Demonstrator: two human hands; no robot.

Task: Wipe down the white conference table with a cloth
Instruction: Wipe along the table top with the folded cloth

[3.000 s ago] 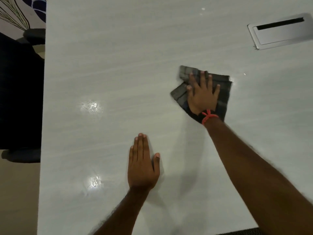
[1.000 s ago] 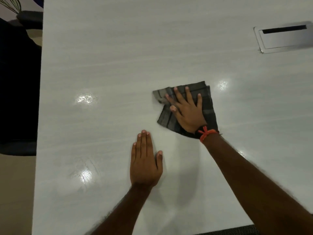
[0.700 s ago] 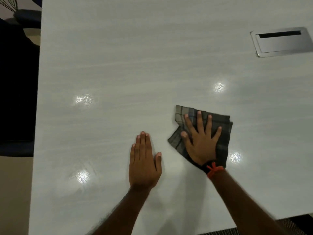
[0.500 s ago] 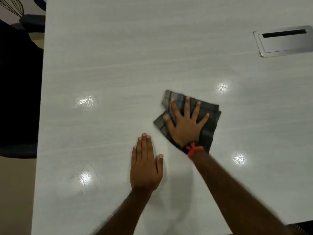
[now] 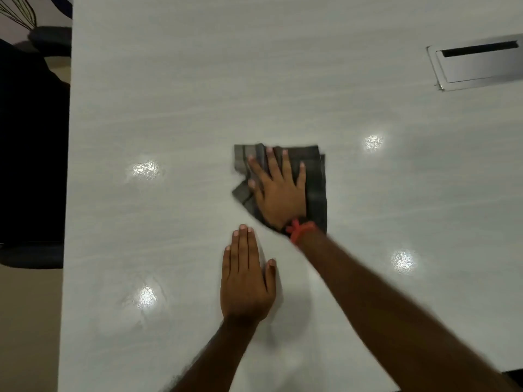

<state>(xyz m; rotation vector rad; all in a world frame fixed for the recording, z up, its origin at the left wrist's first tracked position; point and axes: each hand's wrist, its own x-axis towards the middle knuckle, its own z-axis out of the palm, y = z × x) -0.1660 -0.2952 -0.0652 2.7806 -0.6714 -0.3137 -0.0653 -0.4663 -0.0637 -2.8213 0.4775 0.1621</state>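
The right hand (image 5: 278, 193) lay flat on the cloth (image 5: 314, 182), palm down, its grip fully spread: fingers (image 5: 270, 162) fanned out and pressing the fabric against the surface (image 5: 184, 108) rather than closing around it. An orange band (image 5: 300, 229) circled that wrist. The cloth was dark grey with lighter stripes, folded into a rough square and bunched at its left corner under the thumb; it sat near the middle of the surface, just beyond the left hand. Its edges were slightly blurred.

The left hand (image 5: 244, 281) rested palm down on the bare surface, fingers straight and together, thumb out to the side, its grip open and holding nothing. Its fingertips came close to the cloth's near corner without touching it.

A metal hatch (image 5: 478, 67) with a dark slot sat flush in the surface at the far right. No writing or label could be read anywhere. A dark chair (image 5: 31, 137) stood off the left edge.
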